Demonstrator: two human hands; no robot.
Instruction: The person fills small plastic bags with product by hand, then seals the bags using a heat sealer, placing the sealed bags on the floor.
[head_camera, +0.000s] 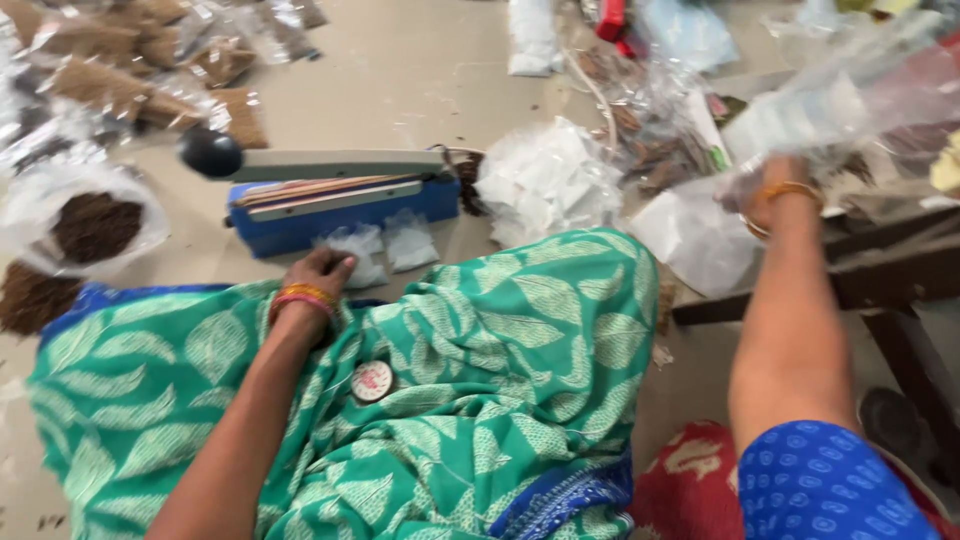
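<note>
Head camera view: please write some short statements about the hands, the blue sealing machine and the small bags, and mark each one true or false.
1. The left hand rests by a small clear packet. True.
2. The sealing machine has a red base. False: the base is blue.
3. The right hand reaches into clear plastic bags. True.
4. The machine's arm is pressed fully down. False: it stands raised, with its black knob up.
</note>
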